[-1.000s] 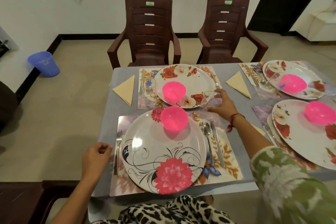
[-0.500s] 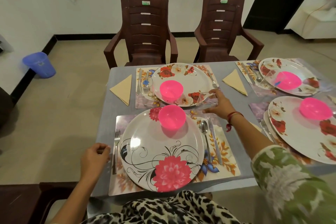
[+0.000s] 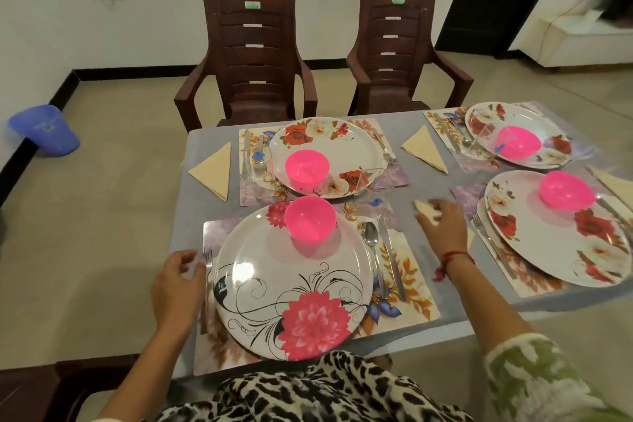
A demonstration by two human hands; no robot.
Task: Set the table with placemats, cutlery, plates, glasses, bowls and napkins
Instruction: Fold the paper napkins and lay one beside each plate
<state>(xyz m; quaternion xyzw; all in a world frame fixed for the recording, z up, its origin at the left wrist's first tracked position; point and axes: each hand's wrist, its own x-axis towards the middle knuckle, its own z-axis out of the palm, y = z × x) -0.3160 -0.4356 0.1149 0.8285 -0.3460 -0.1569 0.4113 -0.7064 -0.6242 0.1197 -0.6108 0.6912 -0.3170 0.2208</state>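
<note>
In front of me a large plate with a pink flower (image 3: 294, 288) lies on a floral placemat (image 3: 407, 288). A pink bowl (image 3: 310, 217) sits on its far side. A spoon (image 3: 371, 243) and knife (image 3: 392, 257) lie to its right, a fork (image 3: 207, 259) to its left. My right hand (image 3: 442, 226) pinches a folded cream napkin (image 3: 424, 211) just above the table, between this setting and the right one. My left hand (image 3: 178, 281) rests by the fork with loosely curled fingers. A clear glass (image 3: 368, 178) stands at the far plate (image 3: 325, 156).
Three more settings with floral plates and pink bowls (image 3: 567, 190) fill the grey table (image 3: 191, 212). Cream napkins (image 3: 212, 169) lie beside the far placemats. Two brown chairs (image 3: 253, 58) stand behind the table. A blue bucket (image 3: 44, 130) stands on the floor at left.
My right hand has left the glass by the far plate, drawn back to the right and picked up a folded cream napkin. My left hand has stayed by the fork.
</note>
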